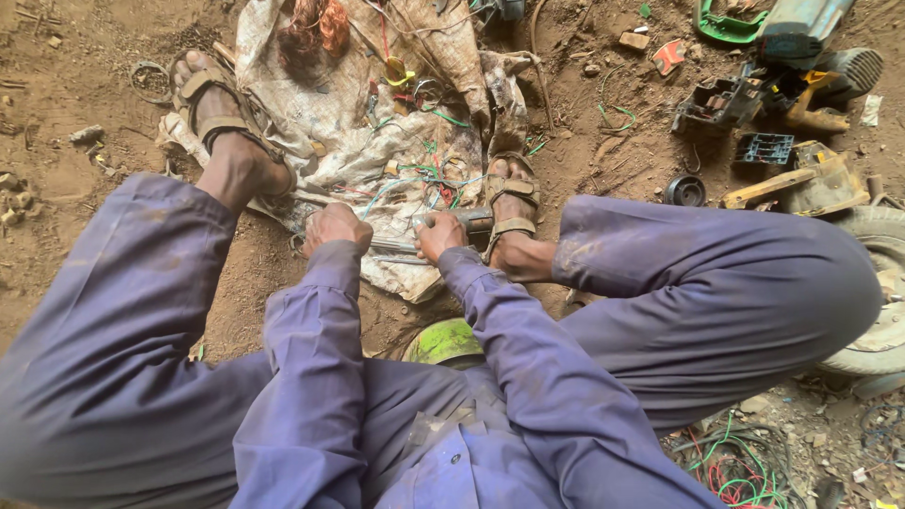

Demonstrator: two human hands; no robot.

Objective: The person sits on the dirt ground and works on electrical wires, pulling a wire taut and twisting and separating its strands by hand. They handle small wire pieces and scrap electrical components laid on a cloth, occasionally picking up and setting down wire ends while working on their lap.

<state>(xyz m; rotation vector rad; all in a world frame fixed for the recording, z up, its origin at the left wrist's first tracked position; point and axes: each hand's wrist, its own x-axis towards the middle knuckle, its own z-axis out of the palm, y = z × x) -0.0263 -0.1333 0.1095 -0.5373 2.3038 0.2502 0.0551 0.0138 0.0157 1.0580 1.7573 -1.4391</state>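
I sit on dirt ground with both knees bent, in purple overalls and sandals. My left hand (335, 226) is closed in a fist around something thin that I cannot make out, just above a dirty white sack (377, 141). My right hand (438, 234) grips a grey metal cylinder-like part (468, 221) lying between my feet, close to my right foot (509, 203). My left foot (222, 118) rests on the sack's left edge. Coloured wire scraps (424, 179) and a coil of copper wire (316, 28) lie on the sack.
Dismantled machine parts and a teal casing (801, 57) are piled at the upper right. A tyre (881, 292) lies at the right edge. Loose red and green wires (745, 467) are at the lower right. A green object (443, 341) sits under my legs.
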